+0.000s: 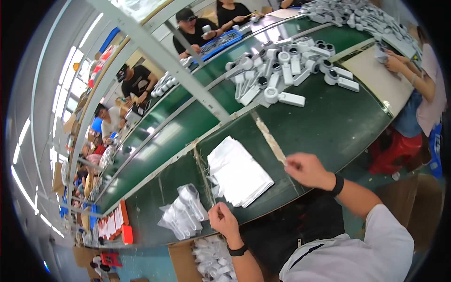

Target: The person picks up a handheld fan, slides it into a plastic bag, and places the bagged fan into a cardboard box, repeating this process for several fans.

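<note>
Two hands up over the near edge of the green surface [329,127], both pinched shut. Left hand [223,219] low down, fingertips nipped together on something thin and clear, hard to make out, maybe the edge of a bag. Right hand [305,169] further out to the right, black band at the wrist, thumb and fingers closed on a small pale scrap, too tiny to tell what exactly. Between them, flat on the surface: stack of white flat bags [238,172], fanned a bit, just beyond the left hand. Left of that stack, heap of white gadgets already in clear bags [184,211], close to the left hand. Below the surface edge, cardboard box [181,257] with more bagged white pieces inside. Strip of tan tape [269,138] running across the green, near the right hand. Further back, big loose pile of white handled parts with round heads [286,70], well apart from both hands. Other people seated along the far side and at right, busy with the same white parts.
</note>
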{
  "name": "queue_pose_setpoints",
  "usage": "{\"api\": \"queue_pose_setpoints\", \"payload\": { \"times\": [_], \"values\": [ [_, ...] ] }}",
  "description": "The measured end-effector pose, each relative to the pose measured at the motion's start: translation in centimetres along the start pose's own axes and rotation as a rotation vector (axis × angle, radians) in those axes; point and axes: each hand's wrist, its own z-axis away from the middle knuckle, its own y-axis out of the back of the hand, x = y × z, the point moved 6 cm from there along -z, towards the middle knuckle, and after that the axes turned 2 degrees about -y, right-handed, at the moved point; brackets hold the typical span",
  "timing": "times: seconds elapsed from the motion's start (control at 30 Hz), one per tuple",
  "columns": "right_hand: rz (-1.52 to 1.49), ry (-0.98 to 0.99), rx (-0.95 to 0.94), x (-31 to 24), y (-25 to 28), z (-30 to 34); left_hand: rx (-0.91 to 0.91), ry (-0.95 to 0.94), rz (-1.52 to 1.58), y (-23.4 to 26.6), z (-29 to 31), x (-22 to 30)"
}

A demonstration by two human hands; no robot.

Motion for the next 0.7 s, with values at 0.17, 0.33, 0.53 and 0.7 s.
{"api": "queue_pose_setpoints", "payload": {
  "times": [0.17,0.33,0.53,0.7],
  "values": [
    [0.525,0.022,0.177,4.4,5.6,-8.6,0.084,0.485,0.392,-2.2,2.3,-6.0],
    [0.82,-0.128,0.122,10.7,6.4,-15.7,0.026,0.409,0.367,-2.7,1.9,-6.5],
    [0.987,-0.298,-0.023,14.0,5.4,-17.3,0.006,0.439,0.387,-2.7,1.8,-6.5],
    [0.517,-0.248,0.063,14.6,7.0,-16.0,-0.008,0.461,0.428,-3.2,1.7,-5.7]
  ]
}}
